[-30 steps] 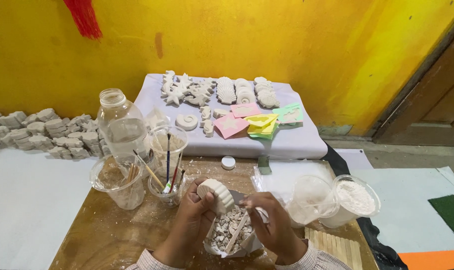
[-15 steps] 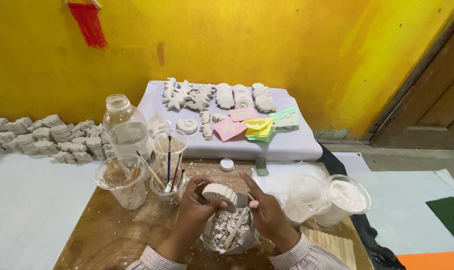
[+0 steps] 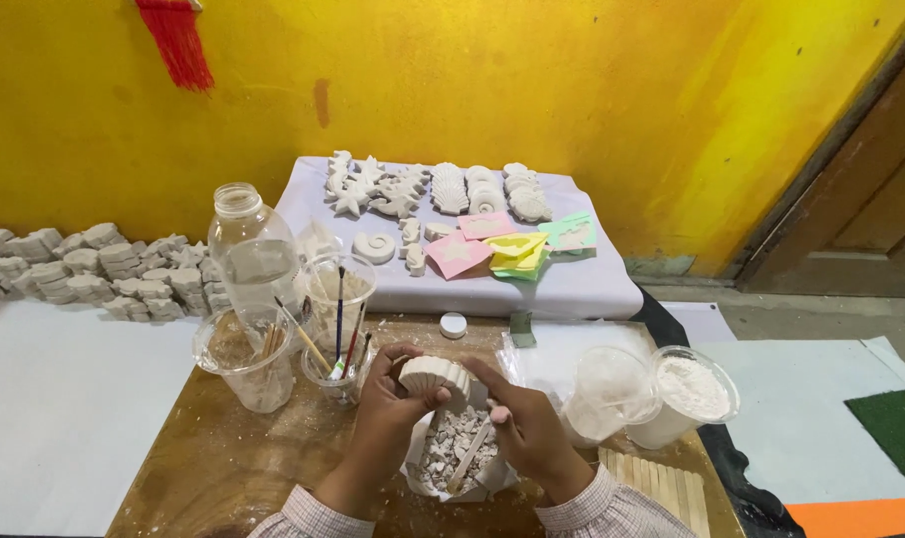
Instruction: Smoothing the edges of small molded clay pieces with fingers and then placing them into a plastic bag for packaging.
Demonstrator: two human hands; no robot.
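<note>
My left hand (image 3: 391, 403) grips a white ribbed plaster shell cast (image 3: 434, 376) from the left and below. My right hand (image 3: 525, 420) touches the cast's right edge with its forefinger and holds a flat wooden stick (image 3: 469, 457) pointing down. Under both hands lies a clear bag of white plaster scraps (image 3: 450, 453) on the wooden board (image 3: 213, 468).
Two clear cups (image 3: 249, 359) with brushes (image 3: 339, 314) and a clear bottle (image 3: 250, 249) stand left. Two tubs of white powder (image 3: 687, 394) sit right, wooden sticks (image 3: 657, 483) beside them. A white-covered platform (image 3: 592, 284) holds plaster casts (image 3: 433, 189) and coloured moulds (image 3: 517, 249). More casts (image 3: 94, 269) line the wall.
The cast has turned in my hands from showing its broad face to lying edge-on. My right forefinger has come onto its edge.
</note>
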